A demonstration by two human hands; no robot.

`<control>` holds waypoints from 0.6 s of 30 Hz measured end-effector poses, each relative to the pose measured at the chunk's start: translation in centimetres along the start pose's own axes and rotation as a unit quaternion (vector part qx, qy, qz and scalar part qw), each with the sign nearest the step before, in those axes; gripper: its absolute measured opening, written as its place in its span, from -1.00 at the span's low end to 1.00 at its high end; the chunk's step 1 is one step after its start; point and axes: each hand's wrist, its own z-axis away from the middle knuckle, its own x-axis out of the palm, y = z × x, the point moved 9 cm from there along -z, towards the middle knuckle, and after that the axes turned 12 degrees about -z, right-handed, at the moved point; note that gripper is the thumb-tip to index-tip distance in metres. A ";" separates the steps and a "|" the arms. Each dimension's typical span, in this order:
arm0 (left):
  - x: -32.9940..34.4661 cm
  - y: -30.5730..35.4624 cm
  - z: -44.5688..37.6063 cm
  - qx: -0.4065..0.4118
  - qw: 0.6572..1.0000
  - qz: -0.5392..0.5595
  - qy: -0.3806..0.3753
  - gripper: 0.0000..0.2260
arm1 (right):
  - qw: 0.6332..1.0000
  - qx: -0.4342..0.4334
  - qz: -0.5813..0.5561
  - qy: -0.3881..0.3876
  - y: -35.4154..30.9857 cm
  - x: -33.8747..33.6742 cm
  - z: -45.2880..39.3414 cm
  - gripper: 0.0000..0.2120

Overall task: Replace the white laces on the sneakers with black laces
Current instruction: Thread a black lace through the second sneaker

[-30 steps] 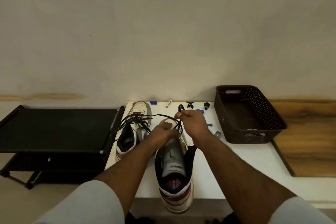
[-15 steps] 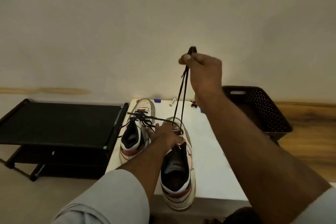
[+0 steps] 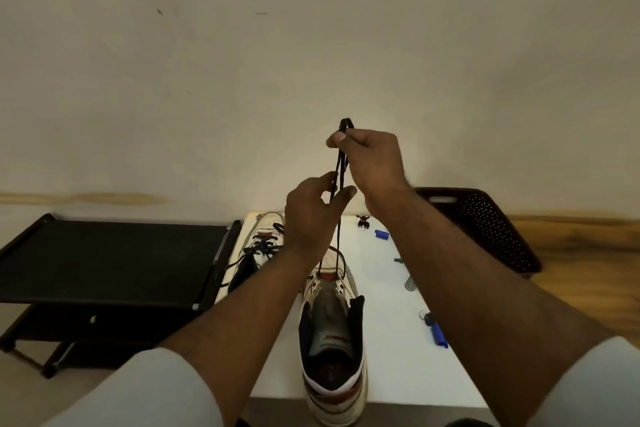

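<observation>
Your right hand [image 3: 372, 163] pinches both ends of the black lace [image 3: 341, 177] overhead to even them; your left hand [image 3: 311, 215] pinches lower. It threads the near sneaker [image 3: 332, 333] on the bench [image 3: 391, 374].

A plain cream wall [image 3: 311, 45], marked by a few small dark specks, is seen filling the upper part of the scene, with a brighter patch of light cast low at its centre. A pale wooden strip [image 3: 83, 198] is run along the wall's base at the left. A white table [image 3: 391, 288] is set against the wall, flanked at the left by a low black two-tier rack [image 3: 104, 256] standing on a beige floor [image 3: 20, 392]. At the right, a dark perforated basket [image 3: 485, 218] is placed at the table's far corner, beside a wood-grain surface [image 3: 581, 253]. Small blue and dark oddments are scattered on the tabletop.
</observation>
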 end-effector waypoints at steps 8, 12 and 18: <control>-1.1 0.2 -2.8 -0.039 0.997 -0.059 -0.028 -0.67 | 0.999 0.037 -0.022 -0.027 0.6 -0.6 1.0 -0.80; -1.1 -1.0 -3.9 -0.121 0.990 0.001 -0.065 -0.71 | 0.997 0.076 -0.007 -0.001 6.0 -2.6 3.7 -0.80; -0.3 -2.5 -3.7 -0.270 0.954 0.107 -0.071 -0.82 | 0.986 0.108 0.111 -0.064 13.9 0.1 6.3 -0.68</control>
